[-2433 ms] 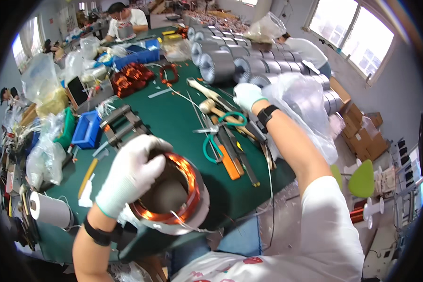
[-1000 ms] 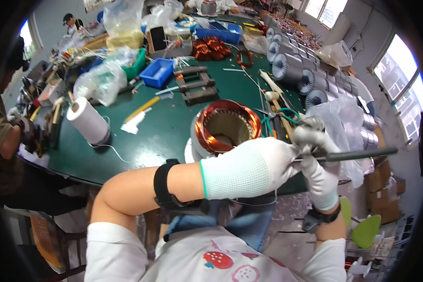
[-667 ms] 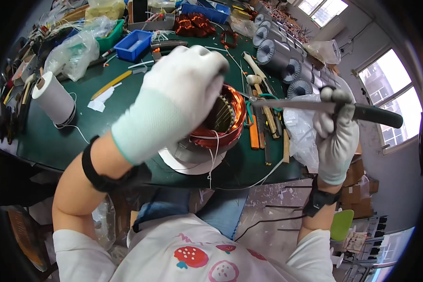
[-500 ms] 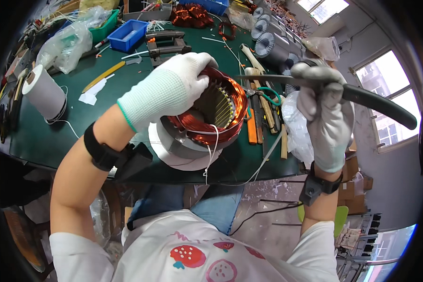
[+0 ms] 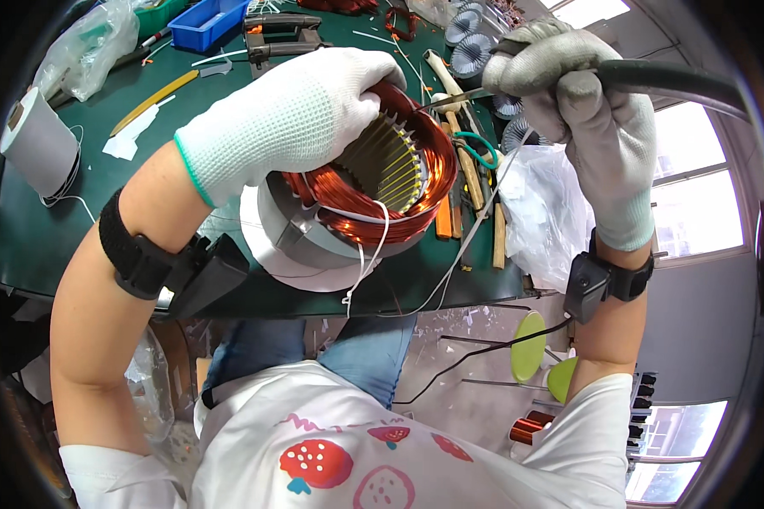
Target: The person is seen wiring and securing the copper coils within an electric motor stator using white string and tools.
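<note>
I see the right hand [image 5: 575, 92] grip the long tool [image 5: 654, 76], pointing to nine o'clock, toward the copper ring [image 5: 438, 174] that the left hand [image 5: 310, 102] pinches.

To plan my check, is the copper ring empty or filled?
The copper ring looks empty: its striped inner wall shows. The left hand hides part.
</note>
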The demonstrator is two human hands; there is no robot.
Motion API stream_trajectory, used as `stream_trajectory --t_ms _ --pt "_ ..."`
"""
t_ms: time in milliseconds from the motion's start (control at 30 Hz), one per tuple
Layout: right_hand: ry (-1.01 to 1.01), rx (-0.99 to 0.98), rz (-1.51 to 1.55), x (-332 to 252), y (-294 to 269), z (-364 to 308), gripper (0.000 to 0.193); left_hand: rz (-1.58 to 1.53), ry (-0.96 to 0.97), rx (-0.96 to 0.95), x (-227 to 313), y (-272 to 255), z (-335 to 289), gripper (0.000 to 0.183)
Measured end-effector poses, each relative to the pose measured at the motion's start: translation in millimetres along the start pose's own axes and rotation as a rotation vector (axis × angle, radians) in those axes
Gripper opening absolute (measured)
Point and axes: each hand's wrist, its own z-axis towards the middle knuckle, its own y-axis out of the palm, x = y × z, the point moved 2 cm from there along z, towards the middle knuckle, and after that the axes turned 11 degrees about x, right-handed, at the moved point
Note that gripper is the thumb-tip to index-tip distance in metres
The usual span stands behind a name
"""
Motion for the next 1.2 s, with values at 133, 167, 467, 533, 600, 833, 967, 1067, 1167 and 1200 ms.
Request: stream_trajectory --t_ms 133,167,467,533,600,833,967,1067,1167,1200 --pt "0.011 -0.026 -0.008 1 6 4 0.044 -0.002 0.005 0.007 0 3 0 0.026" --pt "0.016 -0.039 -0.011 1 7 5 0.044 -0.013 0.006 0.004 -1 4 1 0.026" --pt "0.322 -0.287 -0.077 -4 34 59 0.034 0.148 0.018 -0.021 5 -3 -2 0.025" --pt "0.414 -0.388 -0.073 -2 34 66 0.034 0.127 0.030 -0.009 3 -2 -2 0.025" --pt "0.279 -0.379 0.006 30 26 65 0.038 0.075 0.052 0.014 1 0 -1 0.027" --pt "0.259 -0.116 0.278 59 -10 13 0.043 -0.001 -0.023 -0.004 1 1 1 0.027" --pt "0.304 0.029 0.092 36 0 -5 0.042 -0.025 -0.071 -0.045 0 2 4 0.027" --pt "0.212 -0.270 0.240 53 38 -31 0.037 -0.006 -0.097 -0.049 1 4 3 0.027" --pt "0.178 -0.121 0.208 46 38 -39 0.036 0.014 -0.050 0.004 1 2 3 0.027" --pt "0.236 -0.059 0.257 43 32 -44 0.044 -0.009 -0.014 0.028 3 3 3 0.026"
